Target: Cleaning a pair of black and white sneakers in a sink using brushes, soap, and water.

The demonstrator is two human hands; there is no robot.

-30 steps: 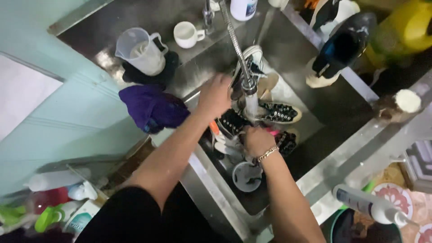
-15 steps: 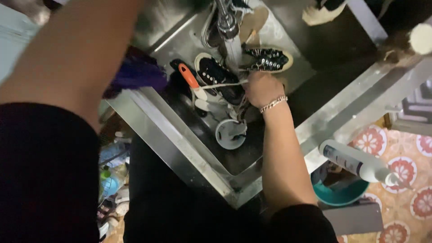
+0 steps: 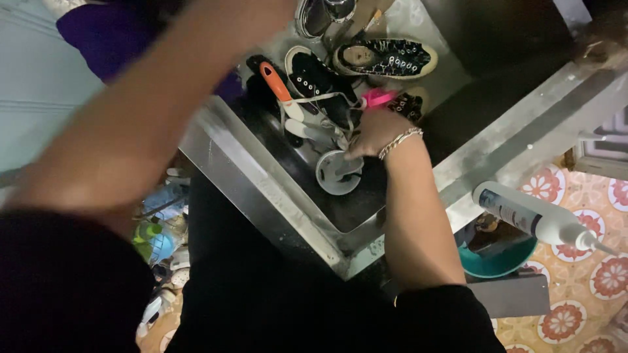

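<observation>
A black sneaker (image 3: 320, 88) with white laces lies in a steel sink (image 3: 261, 167), left of centre. The right hand (image 3: 374, 133), wearing a bracelet, rests just right of it, fingers curled around something; what it grips cannot be told. A pink brush (image 3: 378, 98) lies just beyond. The left arm crosses the upper left; its hand is out of view. A white bottle (image 3: 533, 219) lies at right.

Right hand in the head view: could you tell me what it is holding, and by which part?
The right hand grips the white laces of the black sneaker in the sink; the exact spot is hidden.
</observation>
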